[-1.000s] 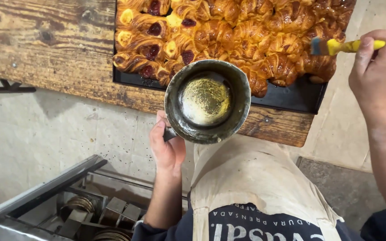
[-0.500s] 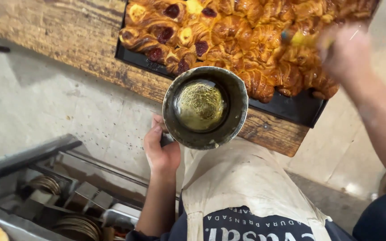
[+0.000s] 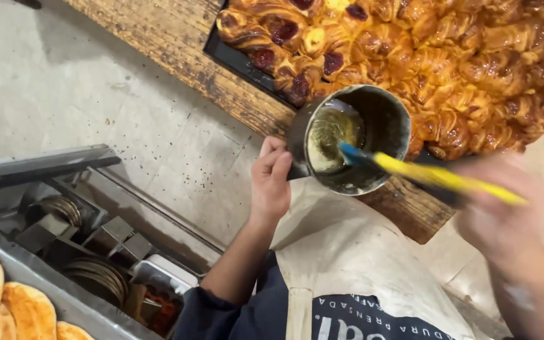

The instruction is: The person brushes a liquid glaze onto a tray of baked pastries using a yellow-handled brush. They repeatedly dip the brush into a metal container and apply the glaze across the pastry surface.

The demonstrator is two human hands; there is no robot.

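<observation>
My left hand (image 3: 271, 182) grips the handle of a small dark metal pot (image 3: 382, 119) that holds a yellowish liquid. The pot is tilted above the edge of a black baking tray (image 3: 237, 63) packed with glossy golden pastries (image 3: 467, 63), some with dark red filling. My right hand (image 3: 505, 217), blurred by motion, holds a pastry brush with a yellow handle (image 3: 436, 177). Its blue bristles dip into the liquid inside the pot.
The tray rests on a worn wooden table (image 3: 177, 47) over a speckled grey floor (image 3: 64, 88). At lower left stands a metal rack (image 3: 39, 167) with round tins and small moulds, and golden buns (image 3: 7, 302) lie at the corner. A beige apron (image 3: 341, 258) covers my front.
My right hand has come down from over the pastries and put the brush into the pot. The pot has tilted. The view has shifted so the tray sits further up and right.
</observation>
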